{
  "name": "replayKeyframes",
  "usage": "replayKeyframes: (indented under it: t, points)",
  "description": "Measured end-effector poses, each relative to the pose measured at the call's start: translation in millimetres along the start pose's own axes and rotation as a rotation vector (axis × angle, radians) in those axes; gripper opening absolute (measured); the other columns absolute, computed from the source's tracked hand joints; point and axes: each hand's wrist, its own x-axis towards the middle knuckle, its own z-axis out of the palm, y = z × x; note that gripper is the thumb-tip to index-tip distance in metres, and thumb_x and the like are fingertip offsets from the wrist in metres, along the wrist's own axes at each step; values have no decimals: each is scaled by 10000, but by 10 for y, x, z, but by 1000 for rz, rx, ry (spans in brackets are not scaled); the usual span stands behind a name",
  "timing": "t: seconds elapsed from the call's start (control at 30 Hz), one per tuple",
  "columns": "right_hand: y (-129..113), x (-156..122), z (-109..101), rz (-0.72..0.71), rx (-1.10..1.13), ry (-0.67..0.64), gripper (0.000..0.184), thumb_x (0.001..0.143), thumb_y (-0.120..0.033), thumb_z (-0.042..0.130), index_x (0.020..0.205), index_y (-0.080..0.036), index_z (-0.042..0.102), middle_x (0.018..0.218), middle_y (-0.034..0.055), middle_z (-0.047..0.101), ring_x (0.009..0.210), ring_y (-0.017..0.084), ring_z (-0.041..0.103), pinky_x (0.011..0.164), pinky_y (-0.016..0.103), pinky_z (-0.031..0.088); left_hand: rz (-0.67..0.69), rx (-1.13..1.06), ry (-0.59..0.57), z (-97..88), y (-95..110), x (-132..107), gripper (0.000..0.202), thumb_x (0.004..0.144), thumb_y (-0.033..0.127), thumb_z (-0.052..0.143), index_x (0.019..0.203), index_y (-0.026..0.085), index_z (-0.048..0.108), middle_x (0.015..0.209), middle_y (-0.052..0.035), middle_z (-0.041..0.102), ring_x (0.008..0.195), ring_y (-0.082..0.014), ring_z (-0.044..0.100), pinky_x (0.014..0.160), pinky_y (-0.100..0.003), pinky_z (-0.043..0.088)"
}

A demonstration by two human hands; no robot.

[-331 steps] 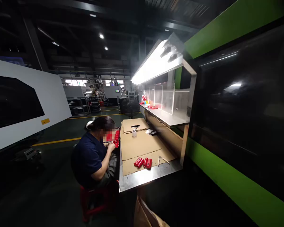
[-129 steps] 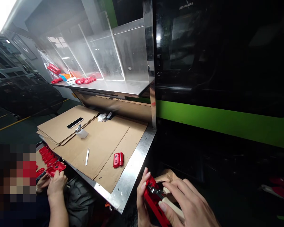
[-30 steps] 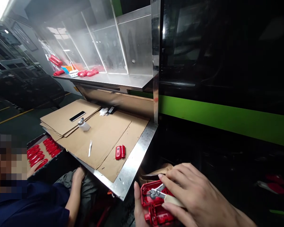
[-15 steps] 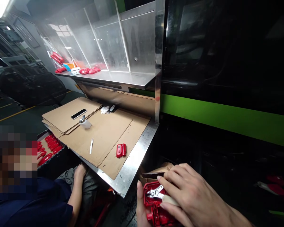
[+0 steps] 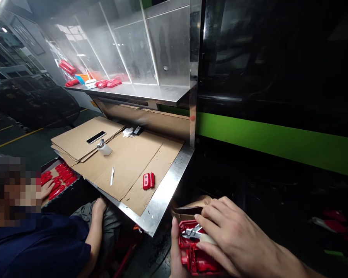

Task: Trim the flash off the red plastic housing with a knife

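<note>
Fingers of my right hand [image 5: 237, 239] were clenched on small cutting pliers [image 5: 193, 232], jaws laid against the red plastic housing [image 5: 195, 258] that my left hand [image 5: 175, 251] gripped from its left side, low and near, just right of the counter [image 5: 162, 197]. Farther left on the counter's cardboard lay another red part [image 5: 148, 180]; a co-worker's hand [image 5: 100, 204] rested near its edge.

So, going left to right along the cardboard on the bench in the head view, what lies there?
Black phone → small white bottle → white tweezers → red plastic part, all on the cardboard sheets.
</note>
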Motion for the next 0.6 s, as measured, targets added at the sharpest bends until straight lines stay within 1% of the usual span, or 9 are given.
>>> replayKeyframes:
  t: [0.1,0.17,0.2,0.27,0.33,0.4,0.43,0.5,0.6]
  points:
    - [24,-4,64,4,-6,-37,127,926,-304,633,884,-185,654,895,9,649,825,184,563,721,359,411,-75,-21,-11,-23,-21,33,407,848,568,701,907,171,770,992,-118,735,1118,-319,634,1103,-466,401]
    - [40,-12,97,-1,-33,-40,103,883,-276,694,864,-184,653,896,4,656,838,187,576,727,351,427,-102,-21,6,-58,-34,60,396,854,565,694,847,174,764,971,-116,737,1093,-317,644,1093,-467,410]
    - [48,-20,98,-4,-46,-44,108,872,-278,705,864,-185,652,897,4,657,844,192,579,735,354,436,-100,-14,16,-76,-38,72,404,861,573,679,861,178,767,971,-116,737,1086,-317,647,1090,-470,412]
    - [61,-41,69,12,-51,-50,151,869,-331,706,878,-193,645,904,11,651,835,205,573,736,371,448,-78,13,12,-95,-34,88,478,850,628,656,975,180,770,997,-125,734,1089,-331,647,1087,-487,410]
    - [69,-68,14,65,-15,-26,268,844,-417,733,980,-206,642,958,20,649,844,217,567,750,386,467,-65,50,-30,-78,-22,93,616,819,694,644,1105,158,743,1038,-148,724,1109,-354,636,1090,-505,402]
    - [66,-90,-18,152,102,48,373,804,-451,774,1044,-215,614,983,21,635,848,207,572,738,356,488,-48,83,-74,-32,-15,91,718,791,743,635,1170,137,715,1072,-165,710,1134,-369,619,1095,-514,392]
    - [59,-97,-11,198,184,93,381,809,-455,770,1044,-210,594,979,23,624,846,196,577,719,330,492,-36,100,-84,-6,-17,89,740,785,755,631,1183,136,707,1081,-167,704,1143,-370,611,1095,-514,390]
    - [32,-103,56,269,354,143,296,873,-442,694,966,-203,547,923,20,592,792,163,575,647,283,471,-13,129,-71,35,-39,86,740,768,764,642,1160,140,709,1066,-161,693,1138,-363,606,1084,-500,400]
    - [-34,-99,244,283,527,134,179,928,-376,568,927,-207,512,852,2,579,729,139,565,633,280,438,25,162,-8,54,-102,87,609,749,710,711,979,147,730,953,-120,672,1051,-323,623,1035,-448,445]
